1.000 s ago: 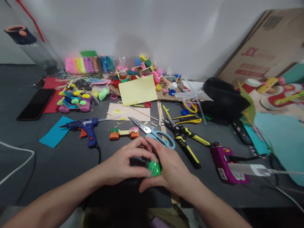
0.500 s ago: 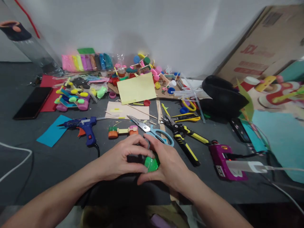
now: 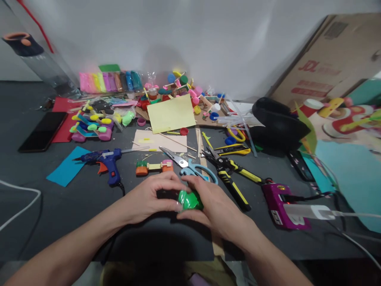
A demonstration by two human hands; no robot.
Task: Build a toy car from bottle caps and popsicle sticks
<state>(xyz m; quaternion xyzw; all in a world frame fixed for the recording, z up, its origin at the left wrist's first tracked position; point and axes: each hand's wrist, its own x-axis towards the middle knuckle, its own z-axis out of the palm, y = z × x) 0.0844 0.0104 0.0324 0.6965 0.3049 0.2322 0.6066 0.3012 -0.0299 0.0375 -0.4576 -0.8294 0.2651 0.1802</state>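
A shiny green packet [image 3: 189,200], which looks like modelling clay in clear plastic wrap, is between my two hands just above the table's front part. My left hand [image 3: 159,195] pinches its left side with thumb and fingers. From the right, my right hand [image 3: 212,204] wraps round the packet and hides part of it. Just beyond my hands lie light-blue-handled scissors [image 3: 193,166] and a small clay piece with orange, green and pink ends joined by a pale stick [image 3: 154,167].
On the left are a blue glue gun [image 3: 108,159], blue paper [image 3: 67,167] and a phone [image 3: 43,131]. Yellow-black pliers [image 3: 230,174], a utility knife [image 3: 233,149] and a purple power adapter [image 3: 282,206] lie right. Clay packets [image 3: 111,81] and yellow paper [image 3: 172,113] are behind.
More of the green packet shows now, as the fingers of my left hand have drawn back from over it. The view has shifted slightly; the things on the table stay put.
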